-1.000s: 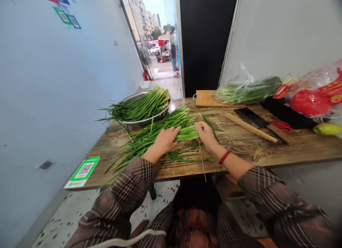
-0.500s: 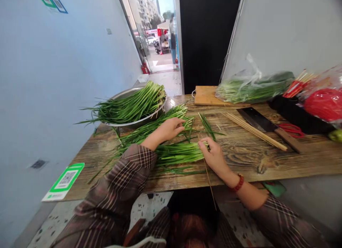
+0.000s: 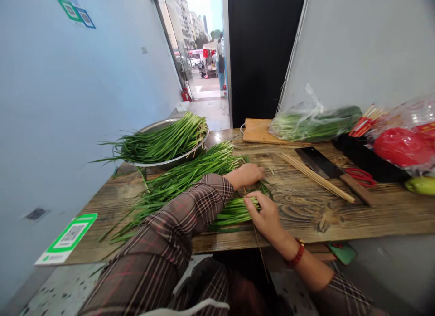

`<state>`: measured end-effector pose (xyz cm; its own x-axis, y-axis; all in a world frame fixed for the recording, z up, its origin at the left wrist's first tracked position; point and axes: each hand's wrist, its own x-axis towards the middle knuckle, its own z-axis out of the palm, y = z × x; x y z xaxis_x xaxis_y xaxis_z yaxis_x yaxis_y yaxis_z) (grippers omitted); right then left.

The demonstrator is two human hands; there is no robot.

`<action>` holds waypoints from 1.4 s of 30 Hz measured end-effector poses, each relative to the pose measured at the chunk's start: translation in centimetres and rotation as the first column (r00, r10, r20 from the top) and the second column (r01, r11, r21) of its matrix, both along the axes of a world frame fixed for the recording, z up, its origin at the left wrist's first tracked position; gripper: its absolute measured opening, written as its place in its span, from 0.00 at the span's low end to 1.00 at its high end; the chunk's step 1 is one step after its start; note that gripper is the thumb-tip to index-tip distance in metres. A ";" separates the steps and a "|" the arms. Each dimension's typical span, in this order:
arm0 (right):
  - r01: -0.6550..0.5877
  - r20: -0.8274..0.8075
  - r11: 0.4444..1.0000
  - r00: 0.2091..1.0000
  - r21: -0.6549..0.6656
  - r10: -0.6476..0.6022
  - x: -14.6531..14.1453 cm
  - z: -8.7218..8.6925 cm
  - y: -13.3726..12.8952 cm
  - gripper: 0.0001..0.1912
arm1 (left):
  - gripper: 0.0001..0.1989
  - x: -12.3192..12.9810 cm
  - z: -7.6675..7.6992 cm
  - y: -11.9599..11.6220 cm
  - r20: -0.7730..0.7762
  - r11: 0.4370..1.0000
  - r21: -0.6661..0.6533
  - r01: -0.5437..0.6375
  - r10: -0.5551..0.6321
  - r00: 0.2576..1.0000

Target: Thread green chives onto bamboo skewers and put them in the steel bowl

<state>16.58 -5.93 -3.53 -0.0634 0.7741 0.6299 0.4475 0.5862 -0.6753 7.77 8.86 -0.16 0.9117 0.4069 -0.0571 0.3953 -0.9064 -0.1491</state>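
My left hand [image 3: 247, 174] reaches over the pile of green chives [image 3: 190, 168] to a few loose stalks [image 3: 265, 187] on the wooden table. Its fingertips are bent down and partly hidden, so what they hold is too small to make out. Nearer to me, my right hand [image 3: 267, 214] is closed round the pale end of a chive bundle [image 3: 234, 212] and a thin skewer [image 3: 258, 248]. That skewer crosses the bundle and points down past the table's front edge. My left sleeve covers part of the bundle.
A metal basin [image 3: 159, 163] heaped with chives is at the back left. Along the right lie skewers [image 3: 316, 177], a cleaver [image 3: 317, 162], red bands [image 3: 360, 176], a cutting board [image 3: 258, 131], bagged greens [image 3: 316, 123] and a red plastic bag [image 3: 401, 146].
My left hand has moved right, from above the chive pile to the loose stalks. My right hand keeps its hold on the bundle and skewer. The view has shifted slightly.
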 end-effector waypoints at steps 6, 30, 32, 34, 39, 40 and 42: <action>-0.008 0.002 1.000 1.000 0.012 0.008 0.1 -0.2 -0.2 0.06 | 0.03 -5.1 3.6 -0.2 0.622 0.927 -0.311 -0.211 0.366 0.692; -0.088 -0.049 0.949 0.996 -0.302 0.076 -0.6 -0.6 10.1 0.17 | 0.28 -26.0 9.5 -11.3 0.061 0.095 -0.838 -0.538 0.995 0.079; -0.095 -0.071 0.946 0.995 -0.310 0.077 -0.7 -1.3 10.8 0.17 | 0.30 -26.9 10.5 -11.7 0.095 0.086 -0.875 -0.476 0.995 0.005; -0.102 -0.083 0.942 0.993 -0.320 0.079 -0.9 -1.9 11.1 0.16 | 0.26 -26.9 11.0 -11.6 0.277 0.188 -0.788 -0.587 0.959 -0.065; -0.124 -0.097 0.948 0.990 -0.293 0.099 -0.8 -2.2 11.1 0.15 | 0.11 -20.3 8.5 -8.9 0.555 0.572 -0.423 -0.703 0.776 0.299; -0.119 -0.098 0.950 0.991 -0.290 0.094 -0.7 -2.1 11.0 0.14 | 0.09 -18.3 7.4 -8.1 0.538 0.650 -0.396 -0.648 0.737 0.410; -0.111 -0.095 0.949 0.992 -0.296 0.086 -0.6 -1.9 10.9 0.14 | 0.07 -14.7 5.0 -6.5 0.483 0.746 -0.369 -0.554 0.663 0.572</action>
